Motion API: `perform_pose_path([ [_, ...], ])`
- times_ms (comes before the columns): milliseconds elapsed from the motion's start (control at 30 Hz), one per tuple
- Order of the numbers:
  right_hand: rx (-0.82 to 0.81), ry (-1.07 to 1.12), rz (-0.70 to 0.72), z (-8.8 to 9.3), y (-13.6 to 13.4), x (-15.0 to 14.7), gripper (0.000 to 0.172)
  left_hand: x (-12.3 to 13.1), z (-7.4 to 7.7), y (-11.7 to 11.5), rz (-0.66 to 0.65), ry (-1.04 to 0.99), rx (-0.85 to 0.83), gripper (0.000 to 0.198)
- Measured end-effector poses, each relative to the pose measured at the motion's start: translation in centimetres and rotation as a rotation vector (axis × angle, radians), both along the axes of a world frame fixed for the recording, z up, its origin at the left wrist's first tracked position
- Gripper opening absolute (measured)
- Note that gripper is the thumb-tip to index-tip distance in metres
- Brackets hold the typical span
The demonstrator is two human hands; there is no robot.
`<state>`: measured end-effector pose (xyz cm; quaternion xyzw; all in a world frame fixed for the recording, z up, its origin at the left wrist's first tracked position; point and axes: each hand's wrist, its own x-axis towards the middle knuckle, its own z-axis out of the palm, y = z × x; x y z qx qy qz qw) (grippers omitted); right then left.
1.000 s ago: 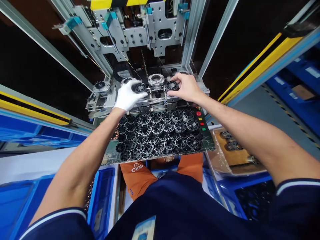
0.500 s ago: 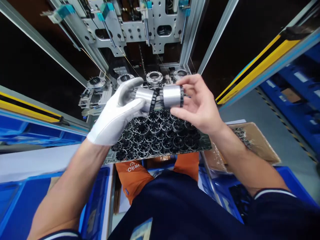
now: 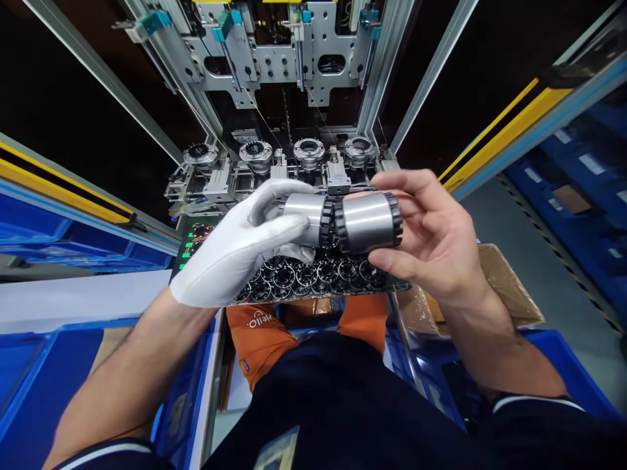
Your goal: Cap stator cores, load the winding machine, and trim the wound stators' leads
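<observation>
My left hand (image 3: 245,241), in a white glove, is closed around a silver motor stator core (image 3: 300,215) with black toothed ends. A second stator core (image 3: 367,222) of the same kind lies on its side in the fingers of my bare right hand (image 3: 431,235). Both cores are held level, end facing end, close together at the middle; whether they touch I cannot tell. Beneath them, many more stator cores (image 3: 307,275) stand upright in rows on a tray (image 3: 401,285), partly hidden by my hands.
Behind my hands is a winding machine with several round fixtures (image 3: 308,153) and wires running down from a metal plate (image 3: 274,62). Yellow-striped posts (image 3: 509,137) flank it. An open carton (image 3: 514,294) stands at the right, blue bins (image 3: 34,385) at the left.
Both hands have come nearer to me and shifted right with the two cores. The right core is turned slightly and shows larger. My view has shifted a little too.
</observation>
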<state>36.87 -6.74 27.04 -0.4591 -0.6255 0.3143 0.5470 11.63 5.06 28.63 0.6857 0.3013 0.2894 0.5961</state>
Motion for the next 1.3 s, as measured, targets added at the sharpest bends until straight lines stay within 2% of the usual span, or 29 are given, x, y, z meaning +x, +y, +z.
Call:
perform_pose_path([
  [233, -0.091, 0.017, 0.109, -0.1, -0.8, 0.4, 0.071, -0.9, -0.2, -0.5, 0.002, 0.129, 0.197, 0.057],
  [433, -0.058, 0.178, 0.173, -0.4, -0.3, 0.3, 0.05, -0.9, -0.2, -0.2, 0.046, 0.069, 0.343, 0.059],
  [533, -0.078, 0.195, 0.122, -0.7, 0.1, 0.4, 0.031, -0.8, -0.4, 0.2, 0.051, 0.089, 0.385, 0.06],
  [567, -0.087, 0.203, 0.101, -0.7, 0.2, 0.6, 0.03, -0.8, -0.4, 0.3, 0.046, 0.096, 0.384, 0.06],
  [600, -0.103, 0.22, 0.09, -0.8, 0.4, 0.7, 0.034, -0.7, -0.5, 0.5, 0.041, 0.102, 0.381, 0.06],
  [700, -0.184, 0.298, 0.097, -1.2, 1.0, 1.2, 0.061, -0.5, -0.7, 1.0, 0.031, 0.113, 0.363, 0.059],
  [767, -0.22, 0.347, 0.139, -1.8, 1.5, 1.4, 0.069, -0.2, -0.9, 1.2, 0.032, 0.125, 0.353, 0.059],
  [867, -0.227, 0.416, 0.212, -2.6, 2.0, 1.6, 0.062, 0.2, -1.3, 1.6, 0.033, 0.14, 0.348, 0.062],
  [967, -0.195, 0.407, 0.182, -2.5, 2.7, 1.9, 0.054, 0.8, -1.2, 2.5, 0.022, 0.151, 0.392, 0.062],
  [1033, -0.162, 0.286, 0.136, -1.4, 3.9, 2.9, 0.05, 1.6, -0.4, 4.0, 0.028, 0.202, 0.473, 0.064],
  [1100, -0.104, 0.075, 0.07, 0.2, 6.3, 4.7, 0.05, 2.9, 1.0, 6.5, 0.062, 0.275, 0.614, 0.071],
  [1200, 0.015, -0.312, -0.09, 2.4, 12.1, 8.7, 0.053, 6.1, 3.4, 11.9, 0.137, 0.423, 0.892, 0.074],
  [1267, 0.05, -0.574, -0.213, 2.9, 16.9, 11.6, 0.054, 8.7, 4.1, 16.2, 0.16, 0.577, 1.047, 0.069],
  [1300, 0.065, -0.704, -0.262, 2.7, 19.2, 13.0, 0.054, 10.0, 4.0, 18.2, 0.147, 0.662, 1.092, 0.068],
])
